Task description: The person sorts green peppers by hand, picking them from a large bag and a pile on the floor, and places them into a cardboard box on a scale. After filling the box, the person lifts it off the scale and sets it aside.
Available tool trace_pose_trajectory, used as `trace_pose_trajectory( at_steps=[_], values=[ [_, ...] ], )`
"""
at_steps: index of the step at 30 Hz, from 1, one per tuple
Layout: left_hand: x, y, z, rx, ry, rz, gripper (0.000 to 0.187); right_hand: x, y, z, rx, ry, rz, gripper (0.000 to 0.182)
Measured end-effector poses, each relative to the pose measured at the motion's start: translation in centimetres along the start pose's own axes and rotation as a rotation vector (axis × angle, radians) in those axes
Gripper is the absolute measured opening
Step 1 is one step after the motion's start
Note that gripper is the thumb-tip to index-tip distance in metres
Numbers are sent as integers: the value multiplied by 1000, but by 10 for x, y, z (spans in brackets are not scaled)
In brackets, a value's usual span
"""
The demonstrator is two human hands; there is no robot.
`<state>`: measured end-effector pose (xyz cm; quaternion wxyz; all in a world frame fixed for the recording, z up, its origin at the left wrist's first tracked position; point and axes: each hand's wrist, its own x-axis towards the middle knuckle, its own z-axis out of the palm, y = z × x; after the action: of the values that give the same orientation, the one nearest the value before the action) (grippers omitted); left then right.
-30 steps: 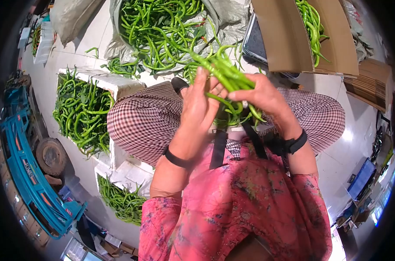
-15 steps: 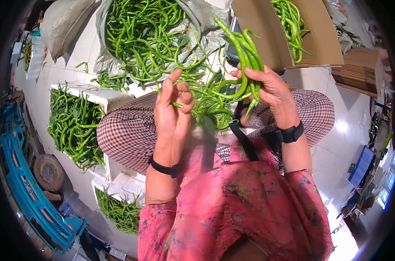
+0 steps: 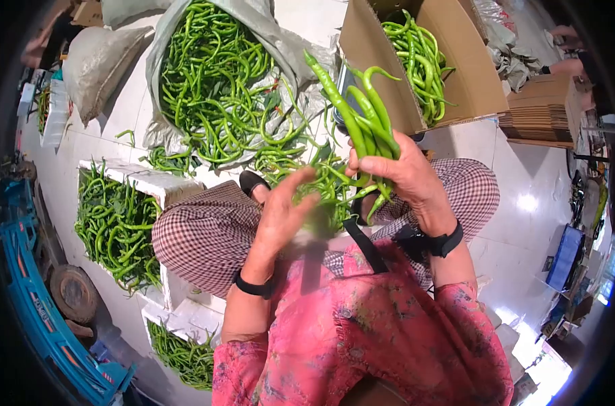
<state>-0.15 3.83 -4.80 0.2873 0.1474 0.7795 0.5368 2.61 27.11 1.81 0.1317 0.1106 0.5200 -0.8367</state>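
The right hand (image 3: 412, 177) grips a bunch of green chillies (image 3: 358, 122), tips fanned upward, on the near right side of the open sack (image 3: 287, 47). The left hand (image 3: 283, 211), blurred, is open with fingers parted, nearer the body than the sack. A loose heap (image 3: 331, 193) lies below the sack's mouth. The filled foam box (image 3: 179, 184) stands to the sack's near left; the cardboard box (image 3: 473, 74), holding chillies, to its right; flattened cartons (image 3: 541, 111) farther right.

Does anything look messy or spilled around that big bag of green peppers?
Yes, a little. Some loose peppers lie on the floor outside the sack, as if they spilled out, and a stray green piece sits apart, off to the left.
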Motion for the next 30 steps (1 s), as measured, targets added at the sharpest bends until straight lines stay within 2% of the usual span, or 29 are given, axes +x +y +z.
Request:
trace_pose_trajectory(
  at_steps=[2, 4, 8, 12, 14, 16, 17, 18, 20, 21, 23, 24, 25, 26, 27, 28, 29, 30],
  values=[
    [0, 12, 0, -4, -44, -54, 39, -3, -3, 2, -100, 58, -28, 42],
    [-2, 18, 0, -306, 44, -161, 39, -9, -12, 5, -99, 80, -35, 41],
    [-7, 37, -5, -407, 78, -160, 34, -26, -52, 4, -153, 110, -30, 41],
    [-17, 48, -10, -534, 45, -189, 33, -37, -118, -11, -367, 262, -251, 42],
    [-19, 54, -13, -640, 34, -182, 31, -30, -154, -27, -580, 374, -314, 33],
    [-19, 61, -13, -643, 49, -172, 32, -14, -178, -55, -831, 381, -427, 32],
    [-19, 65, -14, -667, 49, -166, 32, -11, -192, -63, -888, 366, -402, 32],
    [-18, 67, -15, -691, 51, -161, 32, -4, -201, -69, -814, 361, -453, 31],
    [-15, 70, -16, -687, 40, -122, 33, 0, -215, -67, -963, 565, -435, 33],
    [-13, 72, -15, -697, 35, -114, 33, 7, -217, -81, -963, 572, -438, 33],
    [-10, 70, -16, -712, 21, -111, 34, 29, -209, -119, -1194, 419, -549, 29],
    [-7, 72, -15, -713, 21, -108, 34, 34, -195, -126, -1109, 383, -475, 41],
    [-6, 74, -14, -698, 26, -122, 35, 39, -176, -138, -1179, 310, -587, 55],
    [-5, 76, -13, -683, 31, -138, 35, 42, -148, -165, -1415, 242, -431, 70],
    [-4, 77, -12, -694, 23, -159, 34, 32, -135, -159, -1629, 153, -219, 67],
    [-2, 78, -11, -693, 24, -161, 34, 34, -141, -151, -1595, -36, 143, 58],
    [-1, 81, -9, -709, 12, -190, 33, 35, -139, -150, -1632, -107, 242, 49],
    [-2, 81, -8, -727, -2, -216, 32, 31, -134, -154, -1550, -113, 231, 45]
  ],
)
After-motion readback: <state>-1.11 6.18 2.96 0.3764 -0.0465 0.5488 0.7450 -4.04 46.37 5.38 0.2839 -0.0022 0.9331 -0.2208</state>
